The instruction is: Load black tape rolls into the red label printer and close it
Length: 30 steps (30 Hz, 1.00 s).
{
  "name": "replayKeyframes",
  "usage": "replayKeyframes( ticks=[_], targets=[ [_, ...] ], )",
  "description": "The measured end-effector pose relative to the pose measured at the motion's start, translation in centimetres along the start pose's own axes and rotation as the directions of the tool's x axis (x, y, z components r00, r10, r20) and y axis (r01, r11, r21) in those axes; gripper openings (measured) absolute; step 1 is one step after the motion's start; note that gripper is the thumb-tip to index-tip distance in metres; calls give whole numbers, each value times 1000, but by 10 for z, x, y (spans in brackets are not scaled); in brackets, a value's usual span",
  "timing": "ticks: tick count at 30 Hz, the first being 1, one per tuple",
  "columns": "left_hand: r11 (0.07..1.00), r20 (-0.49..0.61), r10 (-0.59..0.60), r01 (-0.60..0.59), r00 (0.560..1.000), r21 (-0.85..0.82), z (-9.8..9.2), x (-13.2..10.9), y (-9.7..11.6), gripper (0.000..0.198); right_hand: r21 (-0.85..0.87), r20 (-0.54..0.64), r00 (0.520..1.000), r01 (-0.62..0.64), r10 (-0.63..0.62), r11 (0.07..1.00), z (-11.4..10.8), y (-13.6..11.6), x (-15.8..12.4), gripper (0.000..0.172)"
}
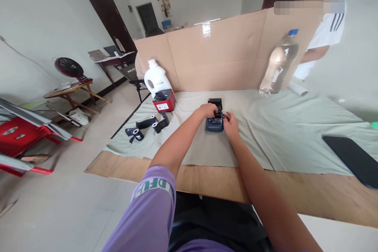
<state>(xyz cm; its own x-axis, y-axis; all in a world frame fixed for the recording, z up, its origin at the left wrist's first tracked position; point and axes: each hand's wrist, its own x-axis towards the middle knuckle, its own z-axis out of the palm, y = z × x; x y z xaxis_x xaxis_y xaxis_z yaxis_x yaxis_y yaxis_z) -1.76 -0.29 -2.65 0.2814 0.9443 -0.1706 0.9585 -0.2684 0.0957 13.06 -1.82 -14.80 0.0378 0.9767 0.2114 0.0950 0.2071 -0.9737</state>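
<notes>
A small dark-blue device like a portable label printer (214, 127) sits on the cloth with its black lid (214, 102) raised. My left hand (208, 110) reaches into its opening from the left, fingers bent down and closed; what they pinch, if anything, is hidden. Against the device's right side, my right hand (232, 123) grips the edge with thumb and fingers. To the left lie several black rolls with white cores (137, 134), some with loose strips unwound.
A white jug (157, 76) and a red-and-black box (164, 102) stand at the back left. A cardboard panel (218, 63) rises behind the cloth. At the right are a clear bottle (279, 65) with a blue cap and a dark phone (351, 157). Another person's arm (315, 53) shows beyond.
</notes>
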Motion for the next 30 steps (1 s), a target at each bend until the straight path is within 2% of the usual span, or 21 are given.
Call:
replayKeyframes(
  ticks=[1,3,4,6,8,10,13,15,17,18,20,22,24,27,28,30],
  targets=[
    [1000,-38,20,-20,999,-19,-1,-4,-1,39,2,0,1000,1,-1,1000,0,0,0,50],
    [991,-204,62,-84,977,-101,0,-18,-7,39,8,-1,1000,3,-3,1000,0,-1,0,50],
    [980,-319,66,-122,945,-159,2,-28,-13,40,10,-4,1000,4,-4,1000,0,-1,0,51],
    [939,-527,-2,-179,850,-294,10,-54,-28,42,9,-9,1000,5,-5,1000,0,0,0,51],
    [883,-616,-164,-164,771,-440,25,-90,-50,43,2,-12,1000,7,-7,1000,0,0,-1,51],
    [818,-622,-386,-59,681,-572,44,-134,-75,41,-11,-15,1000,9,-10,1000,0,1,-2,51],
    [702,-552,-674,193,492,-685,72,-205,-109,40,-28,-34,999,21,-22,999,1,-1,-3,49],
    [601,-479,-792,347,378,-720,87,-245,-126,40,-41,-54,998,28,-30,999,2,-4,-5,49],
    [544,-447,-839,446,310,-711,98,-272,-137,38,-47,-64,998,23,-26,999,2,-7,-7,48],
    [527,-437,-850,479,295,-702,102,-280,-140,38,-48,-64,998,17,-20,999,1,-8,-8,48],
    [509,-417,-861,515,293,-689,110,-287,-143,36,-46,-54,999,1,-3,999,0,-11,-11,49],
    [501,-397,-865,537,306,-678,114,-287,-143,34,-43,-42,999,-10,8,999,-1,-14,-13,49],
    [501,-368,-865,572,341,-649,114,-286,-141,34,-38,-41,999,-12,11,999,-2,-15,-14,49],
    [526,-358,-851,615,385,-588,105,-289,-137,53,-29,-46,999,-10,9,1000,-2,-15,-14,49],
    [540,-385,-841,606,379,-584,99,-289,-136,58,-30,-47,999,-10,9,999,-2,-15,-13,49],
    [567,-451,-822,578,348,-587,85,-287,-134,56,-37,-45,999,-14,12,999,-2,-14,-13,49]
  ],
)
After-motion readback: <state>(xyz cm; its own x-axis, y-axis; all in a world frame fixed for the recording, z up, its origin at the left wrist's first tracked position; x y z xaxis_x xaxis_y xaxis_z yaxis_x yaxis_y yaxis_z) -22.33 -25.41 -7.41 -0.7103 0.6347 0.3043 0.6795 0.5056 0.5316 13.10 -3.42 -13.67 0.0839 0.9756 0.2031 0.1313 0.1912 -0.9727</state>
